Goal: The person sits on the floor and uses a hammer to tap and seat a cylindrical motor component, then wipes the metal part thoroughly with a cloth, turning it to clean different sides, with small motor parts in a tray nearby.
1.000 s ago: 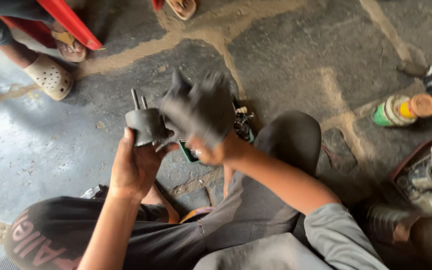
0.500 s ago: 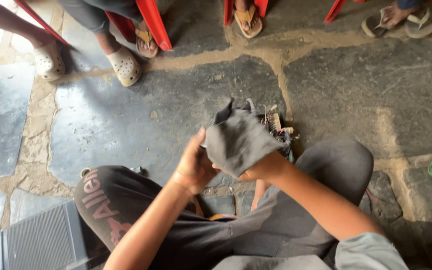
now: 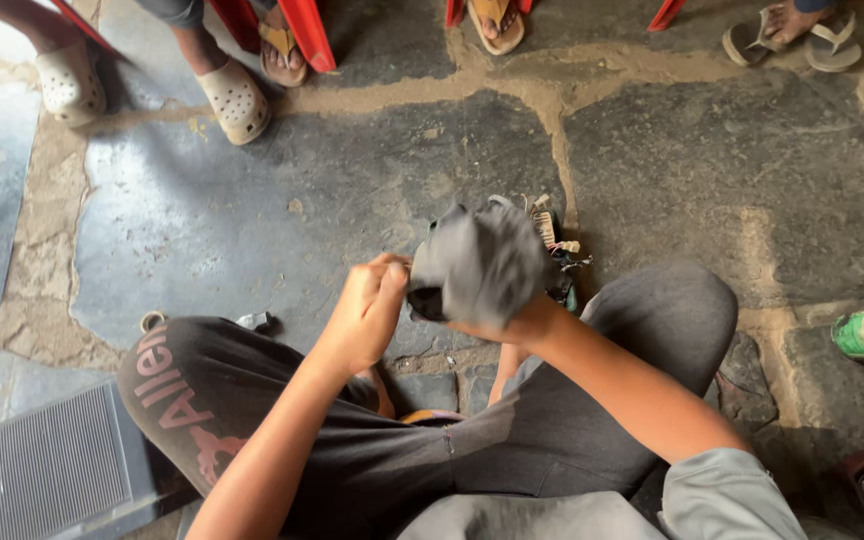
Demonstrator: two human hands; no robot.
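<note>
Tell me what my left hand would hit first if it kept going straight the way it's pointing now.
Most likely the grey cloth. The left hand is a closed fist aimed up and to the right, its knuckles already at the cloth's edge, which the right hand has wrapped over it. Whether they touch is unclear.

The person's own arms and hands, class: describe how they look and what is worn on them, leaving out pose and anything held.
Both forearms are bare from the elbow down. The left hand wears nothing: no glove, ring or watch shows. The right hand is mostly hidden behind a dark grey cloth, so little of it can be seen. A grey sleeve covers the right upper arm. No tattoos or markings are visible.
</note>
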